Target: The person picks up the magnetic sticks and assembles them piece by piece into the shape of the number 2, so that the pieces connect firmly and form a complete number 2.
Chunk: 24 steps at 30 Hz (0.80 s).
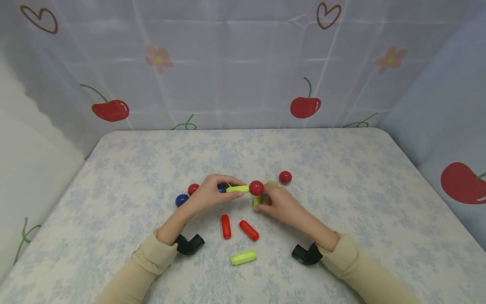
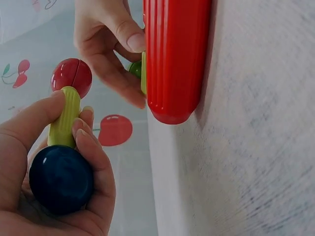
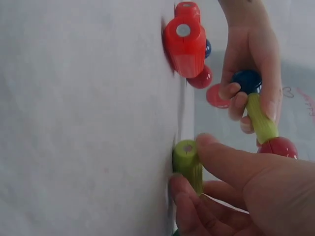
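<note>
Yellow-green ribbed rod [image 1: 237, 189] was pinched between thumb and fingers of the left hand [image 1: 206, 195], raised above the desk [image 1: 349, 177], a red ball [image 1: 256, 188] at one end, a blue ball [image 2: 61, 180] at the other. Right hand [image 1: 284, 205] gripped a second yellow-green rod [image 3: 188, 162]; desk contact could not be told. Nearer the wearer lay two red rods [image 1: 225, 226] and a third yellow-green rod [image 1: 244, 257]. Another red ball [image 1: 285, 177] lay beyond the right hand.

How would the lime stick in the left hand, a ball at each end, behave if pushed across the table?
Likely to roll: its red ball and blue ball look round. Probably stiff, as the lime stick looks straight. Glossy highlights suggest the balls may be slippery.
</note>
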Motion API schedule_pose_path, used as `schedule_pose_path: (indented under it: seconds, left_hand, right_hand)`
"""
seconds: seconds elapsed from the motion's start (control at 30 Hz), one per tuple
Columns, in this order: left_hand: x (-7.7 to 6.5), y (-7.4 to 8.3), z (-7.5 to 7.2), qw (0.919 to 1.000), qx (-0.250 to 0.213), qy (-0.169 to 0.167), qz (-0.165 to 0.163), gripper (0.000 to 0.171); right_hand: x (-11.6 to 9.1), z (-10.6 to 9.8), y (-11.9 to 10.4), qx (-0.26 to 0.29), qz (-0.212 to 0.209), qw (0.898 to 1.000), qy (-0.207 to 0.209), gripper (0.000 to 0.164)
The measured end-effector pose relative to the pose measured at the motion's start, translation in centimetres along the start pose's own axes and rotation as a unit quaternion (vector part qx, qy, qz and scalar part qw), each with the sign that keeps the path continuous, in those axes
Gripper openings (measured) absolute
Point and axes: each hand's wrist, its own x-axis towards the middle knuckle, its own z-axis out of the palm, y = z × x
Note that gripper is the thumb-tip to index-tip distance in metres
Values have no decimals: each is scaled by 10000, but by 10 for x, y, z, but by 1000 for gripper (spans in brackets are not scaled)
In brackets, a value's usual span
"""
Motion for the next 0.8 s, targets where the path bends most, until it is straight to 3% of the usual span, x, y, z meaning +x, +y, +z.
schedule_pose_path:
  seconds: [0.17, 0.3, 0.4, 0.5, 0.6, 0.7, 0.8]
  left_hand:
    - [0, 0, -2, 9999, -38, 5, -111, 22]
    - [0, 0, -4, 9996, -46, 35, -262, 23]
    - [0, 0, -5, 9995, -75, 73, -303, 23]
    - [0, -1, -5, 9994, -74, 103, -336, 23]
    - [1, -1, -5, 9993, -102, 94, -350, 23]
    - [1, -3, -4, 9992, -150, 60, -373, 24]
    - [2, -4, -4, 9990, -190, 39, -393, 25]
  right_hand:
    - [-5, 5, -2, 228, 57, 9994, 251, 38]
    - [-12, 10, -4, 898, 232, 9950, 379, 49]
    - [-16, 14, -3, 1680, 458, 9841, 353, 54]
    - [-18, 15, -1, 2543, 700, 9644, 167, 56]
    - [-19, 14, 0, 3439, 1018, 9331, -267, 50]
    - [-20, 12, -2, 4013, 1264, 9047, -669, 46]
    - [-21, 11, -2, 4299, 1366, 8887, -818, 46]
